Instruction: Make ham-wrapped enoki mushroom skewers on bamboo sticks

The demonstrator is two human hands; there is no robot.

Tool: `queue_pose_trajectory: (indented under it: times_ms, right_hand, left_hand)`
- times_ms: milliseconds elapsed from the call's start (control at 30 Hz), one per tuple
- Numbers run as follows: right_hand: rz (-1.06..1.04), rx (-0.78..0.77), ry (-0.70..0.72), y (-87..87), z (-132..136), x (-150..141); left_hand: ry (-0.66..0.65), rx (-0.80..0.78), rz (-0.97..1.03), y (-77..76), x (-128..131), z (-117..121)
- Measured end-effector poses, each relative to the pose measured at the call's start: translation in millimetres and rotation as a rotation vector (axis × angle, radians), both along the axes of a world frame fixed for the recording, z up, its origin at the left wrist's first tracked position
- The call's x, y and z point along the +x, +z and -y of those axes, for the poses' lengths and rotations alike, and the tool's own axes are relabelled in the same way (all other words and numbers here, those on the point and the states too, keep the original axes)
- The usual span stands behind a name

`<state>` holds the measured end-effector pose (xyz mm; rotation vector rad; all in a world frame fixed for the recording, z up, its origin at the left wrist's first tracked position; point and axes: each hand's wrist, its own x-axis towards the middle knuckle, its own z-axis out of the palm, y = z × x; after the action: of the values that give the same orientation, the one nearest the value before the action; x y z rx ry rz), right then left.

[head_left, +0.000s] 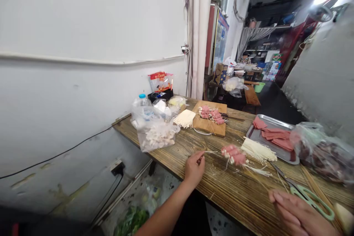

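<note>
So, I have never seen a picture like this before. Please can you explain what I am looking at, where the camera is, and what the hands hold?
There is no machine here: a person works with two bare hands, and the single picture comes from a camera worn on the head, looking forward and down. The left hand pinches the end of a thin skewer loaded with pink meat rolls. The right hand rests flat and empty on the wooden table, beside green-handled scissors. Also on the table are a cutting board with finished skewers, a metal tray of meat slices, loose enoki mushrooms and plastic bags.
</note>
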<state>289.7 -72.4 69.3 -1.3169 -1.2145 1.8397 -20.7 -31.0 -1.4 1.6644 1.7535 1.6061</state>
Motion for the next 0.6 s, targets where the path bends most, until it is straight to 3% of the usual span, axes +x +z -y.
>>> queue_pose_trajectory:
  times_ms: [100,200,400,600]
  right_hand:
    - [-0.059,-0.031,0.029,26.7,-23,-23]
    - [-0.055,-0.007,0.035,37.8,-44,-40]
    - [-0.106,0.001,0.059,39.3,-75,-75]
    - [-0.169,0.09,0.036,32.6,-106,-150]
  left_hand:
    - [-0.01,-0.005,0.021,1.3,0,0]
    - [-0.014,-0.009,0.053,3.0,0,2]
    - [-0.01,-0.009,0.087,5.1,-1,2]
    - [-0.017,0.006,0.12,6.0,1,4]
